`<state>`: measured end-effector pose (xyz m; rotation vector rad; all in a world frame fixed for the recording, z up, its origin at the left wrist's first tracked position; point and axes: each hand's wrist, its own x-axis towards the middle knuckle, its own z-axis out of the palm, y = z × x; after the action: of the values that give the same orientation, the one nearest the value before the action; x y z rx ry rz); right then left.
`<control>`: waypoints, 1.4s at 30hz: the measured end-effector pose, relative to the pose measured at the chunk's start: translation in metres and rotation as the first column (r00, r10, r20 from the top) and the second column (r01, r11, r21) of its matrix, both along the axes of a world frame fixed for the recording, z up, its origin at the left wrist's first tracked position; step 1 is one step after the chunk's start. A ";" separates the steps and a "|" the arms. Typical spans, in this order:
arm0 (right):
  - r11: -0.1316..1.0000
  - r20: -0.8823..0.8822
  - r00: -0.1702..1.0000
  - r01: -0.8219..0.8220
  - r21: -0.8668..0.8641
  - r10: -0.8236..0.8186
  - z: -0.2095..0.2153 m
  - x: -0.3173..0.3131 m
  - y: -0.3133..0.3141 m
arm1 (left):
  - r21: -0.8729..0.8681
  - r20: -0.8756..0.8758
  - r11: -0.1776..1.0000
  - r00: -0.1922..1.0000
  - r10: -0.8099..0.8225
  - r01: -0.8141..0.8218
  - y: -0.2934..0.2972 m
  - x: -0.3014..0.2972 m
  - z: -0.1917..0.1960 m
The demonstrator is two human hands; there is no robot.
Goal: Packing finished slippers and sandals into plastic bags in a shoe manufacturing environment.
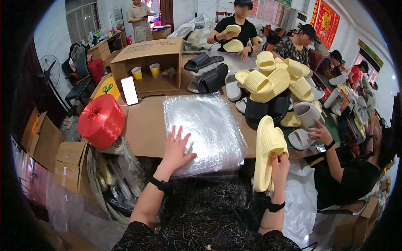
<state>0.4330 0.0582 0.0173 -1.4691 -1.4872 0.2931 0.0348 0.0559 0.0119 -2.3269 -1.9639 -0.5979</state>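
My left hand (176,150) lies flat with spread fingers on a stack of clear plastic bags (211,121) at the table's front edge. My right hand (279,166) grips a pale yellow slide slipper (264,152), held upright just right of the bags. A second slipper may be behind it; I cannot tell. Beyond it a heap of yellow slippers (272,85) rests on black and grey ones. Black slippers (212,78) lie behind the bags.
At the left are a red twine roll (101,121), a lit phone (129,90), green-handled scissors (107,88) and an open cardboard box (146,52) holding two cups. A co-worker's hand (320,133) touches a grey slipper at right. Another person (236,31) holds yellow slippers across the table.
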 end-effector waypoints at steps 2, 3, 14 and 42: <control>0.998 -0.143 0.988 -0.057 0.033 0.061 -0.002 0.001 -0.004 | -0.050 0.097 0.988 0.985 -0.144 0.149 -0.005 0.003 0.000; 0.998 -0.143 0.988 -0.056 0.022 0.059 -0.004 0.002 -0.004 | -0.073 0.199 0.951 0.939 -0.280 0.299 -0.007 0.005 0.000; 0.991 -0.172 0.977 -0.131 -0.040 0.122 0.006 -0.010 -0.010 | 0.039 0.119 0.966 0.958 -0.259 0.256 -0.007 0.019 -0.025; 0.727 0.045 0.766 -0.589 -0.352 0.642 0.043 -0.069 -0.055 | 0.200 0.131 0.961 0.966 -0.222 0.193 0.001 0.026 -0.030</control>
<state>0.3640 0.0030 0.0606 -1.2027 -2.1299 0.8759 0.0606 0.0567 -0.0182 -2.4511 -1.6421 -0.9563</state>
